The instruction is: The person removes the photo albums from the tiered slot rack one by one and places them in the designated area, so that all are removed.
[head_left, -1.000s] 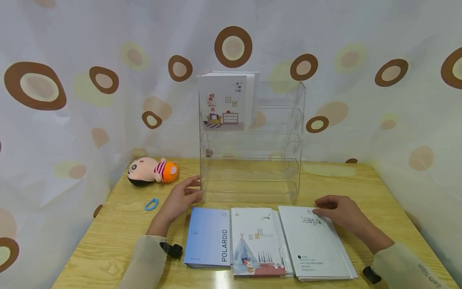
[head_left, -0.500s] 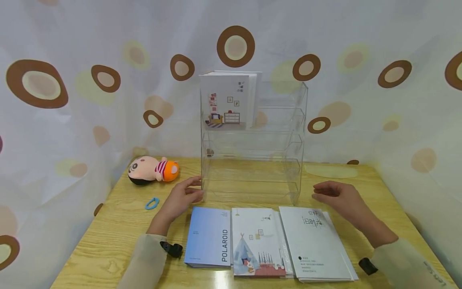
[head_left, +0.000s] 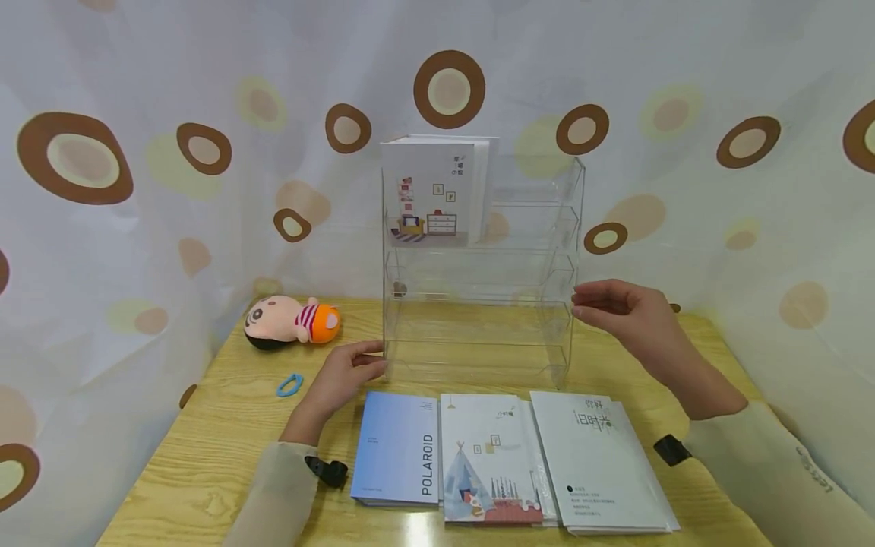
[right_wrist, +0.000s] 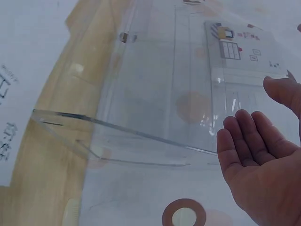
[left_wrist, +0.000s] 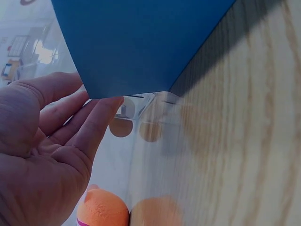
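A clear acrylic rack (head_left: 478,353) with several tiers stands upright on the table. My left hand (head_left: 342,384) is at its lower left side, fingers loosely bent and fingertips at the side panel; in the left wrist view a blue book (left_wrist: 136,47) partly hides the tips. Beside the rack's right edge I hold my right hand (head_left: 632,319) raised, thumb apart from relaxed fingers, nothing between them. A white illustrated book (head_left: 431,197) stands in the top tier at the left. In front lie the blue POLAROID book (head_left: 393,448), a tent-pictured book (head_left: 488,463) and white books (head_left: 601,463).
A plush doll (head_left: 290,323) with orange shorts lies at the back left of the wooden table (head_left: 198,456). Nearer is a small blue ring (head_left: 290,385). A white curtain (head_left: 137,251) with brown circles hangs behind and along the sides.
My right hand has left the top edge of the white books and risen up and leftward to the rack's right side. The left hand stays at the rack's lower left.
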